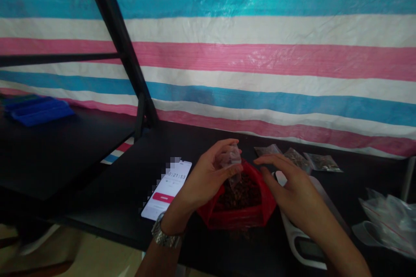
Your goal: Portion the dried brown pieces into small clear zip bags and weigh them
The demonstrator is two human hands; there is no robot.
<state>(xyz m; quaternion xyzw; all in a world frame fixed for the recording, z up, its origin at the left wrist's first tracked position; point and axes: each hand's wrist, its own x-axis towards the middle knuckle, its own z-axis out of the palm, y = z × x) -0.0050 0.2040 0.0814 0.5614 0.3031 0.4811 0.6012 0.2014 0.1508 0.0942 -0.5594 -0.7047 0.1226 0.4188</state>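
Note:
My left hand (pixel 214 173), with a metal watch on its wrist, is closed on a small clear plastic bag (pixel 234 160). It is above the left side of an open red bag (pixel 237 220) that holds dark brown bits (pixel 242 192). My right hand (pixel 289 181) hovers at the right rim of the red bag, thumb and fingers apart, with nothing seen between them. Beneath the right hand and forearm lies a white kitchen scale (pixel 297 242), partly hidden, its grey display at the near end.
Several filled clear bags (pixel 323 162) lie behind the scale. At the right are a pile of clear bags (pixel 390 220) and a clear plastic cup (pixel 367 231). A phone (pixel 167 192) showing a timer lies left. Blue trays (pixel 40 110) and a black post (pixel 121 47) stand farther left.

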